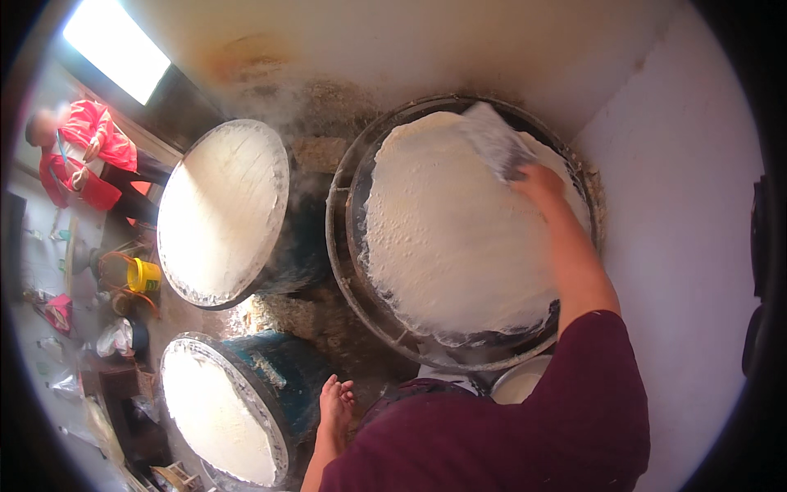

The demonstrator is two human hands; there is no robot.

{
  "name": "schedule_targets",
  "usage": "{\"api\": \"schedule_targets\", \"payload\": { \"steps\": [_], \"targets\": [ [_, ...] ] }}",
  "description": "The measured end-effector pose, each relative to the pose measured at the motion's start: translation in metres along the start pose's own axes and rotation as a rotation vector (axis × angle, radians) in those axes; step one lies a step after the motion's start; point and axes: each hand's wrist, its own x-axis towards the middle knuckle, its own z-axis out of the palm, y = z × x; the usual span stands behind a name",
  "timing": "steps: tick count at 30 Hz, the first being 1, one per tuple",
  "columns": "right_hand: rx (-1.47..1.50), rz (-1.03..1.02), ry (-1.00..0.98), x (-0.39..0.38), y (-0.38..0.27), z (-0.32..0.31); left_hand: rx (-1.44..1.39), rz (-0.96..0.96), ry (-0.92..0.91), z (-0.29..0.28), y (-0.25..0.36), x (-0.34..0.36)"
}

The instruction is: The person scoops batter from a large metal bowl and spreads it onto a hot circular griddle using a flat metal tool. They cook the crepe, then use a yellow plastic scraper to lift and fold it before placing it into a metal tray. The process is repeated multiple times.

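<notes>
Right hand closed on one end of a flat whitish-grey piece, motion-blurred, cannot tell whether cloth or scraper; piece lies over the far edge, right of middle, of a pale layer of batter; layer covers most of a large round griddle, its surface bubbled toward the left; left hand near side, left of the griddle, half open and free, fingers loosely bent; pale-filled basin tucked by the griddle's near rim, partly behind the maroon sleeve; to the left, two drums with round whitish tops, one farther, one nearer; beyond them, yellow bucket; far left, person in red jacket, hands before the body.
</notes>
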Motion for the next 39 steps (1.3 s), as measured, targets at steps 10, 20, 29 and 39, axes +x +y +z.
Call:
{"api": "schedule_targets", "payload": {
  "steps": [10, 20, 29, 39],
  "targets": [
    [1.051, 0.167, -0.301, -0.009, 0.063, 0.016, 0.052, -0.070, 0.030, -0.002, -0.001, 0.004],
    [0.224, 0.069, -0.028, 0.032, 0.052, 0.002, 0.074, -0.043, 0.003, 0.018, 0.012, 0.000],
    [0.185, 0.460, -0.039, 0.001, 0.242, -0.013, 0.068, -0.099, 0.014, 0.006, -0.001, 0.018],
    [-0.080, -0.301, -0.030, 0.149, 0.002, 0.018, -0.013, -0.065, 0.120, -0.004, -0.013, -0.008]
  ]
}}
